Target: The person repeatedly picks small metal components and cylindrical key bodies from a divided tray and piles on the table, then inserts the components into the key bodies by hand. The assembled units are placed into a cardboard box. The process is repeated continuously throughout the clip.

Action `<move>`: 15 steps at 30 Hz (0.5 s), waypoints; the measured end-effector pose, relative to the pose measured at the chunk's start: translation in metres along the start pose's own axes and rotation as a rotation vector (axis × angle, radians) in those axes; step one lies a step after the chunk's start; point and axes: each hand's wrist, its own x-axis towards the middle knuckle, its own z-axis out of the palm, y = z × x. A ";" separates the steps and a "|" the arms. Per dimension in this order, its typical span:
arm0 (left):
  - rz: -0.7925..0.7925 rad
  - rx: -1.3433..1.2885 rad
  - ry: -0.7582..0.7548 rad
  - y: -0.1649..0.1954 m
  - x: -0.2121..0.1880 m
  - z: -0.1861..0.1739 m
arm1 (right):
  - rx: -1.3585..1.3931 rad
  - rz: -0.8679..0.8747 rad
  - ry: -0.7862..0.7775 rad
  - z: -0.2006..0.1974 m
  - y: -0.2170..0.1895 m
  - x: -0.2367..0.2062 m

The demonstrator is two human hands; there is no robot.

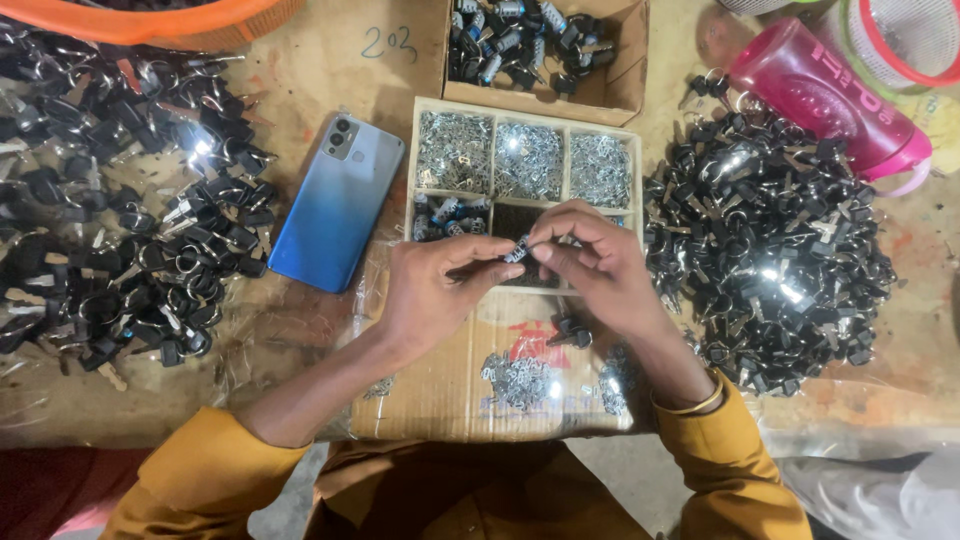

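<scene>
Two bare hands meet over the near edge of a shallow wooden tray (411, 160) divided into compartments. The left hand (430, 290) and the right hand (600, 265) both pinch one small dark metal part with a silvery tip (517, 250), held between thumbs and fingers just above the tray's near row. Both sets of fingers are closed on that part; the left fingers (480, 255) grip it from the left, the right fingers (560, 240) from the right and above.

The tray's three far compartments hold heaps of tiny silvery metal pieces (527, 160); a near-left compartment holds small bluish-and-dark cylinders (445, 213). The tray rests on a flat brown cardboard box (470, 345), where more loose silvery bits (520, 375) lie near the person, along with one dark piece (570, 335) just beside the right wrist.

Left of the tray a blue smartphone (335, 205) lies face down on the tabletop (310, 70). Farther left spreads a large pile of black-headed keys on rings (130, 220); a similar pile (770, 250) sits to the right. At the far side stands an open cardboard box of dark lock parts (530, 40). A pink plastic bottle (830, 100) lies at far right, and an orange basin rim (180, 25) shows at far left. Mustard-yellow sleeves (200, 470) cover both arms, and a gold bangle (690, 405) circles the right wrist.
</scene>
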 end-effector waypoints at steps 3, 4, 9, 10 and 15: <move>-0.019 0.017 -0.002 -0.001 0.000 -0.001 | -0.020 -0.023 0.009 0.004 -0.002 0.001; -0.021 0.022 -0.005 -0.001 0.001 -0.001 | -0.035 -0.021 0.023 0.007 -0.002 0.002; -0.042 -0.012 -0.021 0.000 0.001 -0.002 | -0.519 -0.258 0.092 0.008 -0.007 0.002; -0.033 -0.011 -0.018 0.000 0.001 -0.002 | -0.551 -0.304 0.072 0.006 -0.009 0.002; -0.033 0.000 -0.010 -0.001 0.001 -0.003 | -0.555 -0.241 0.140 0.004 -0.008 0.003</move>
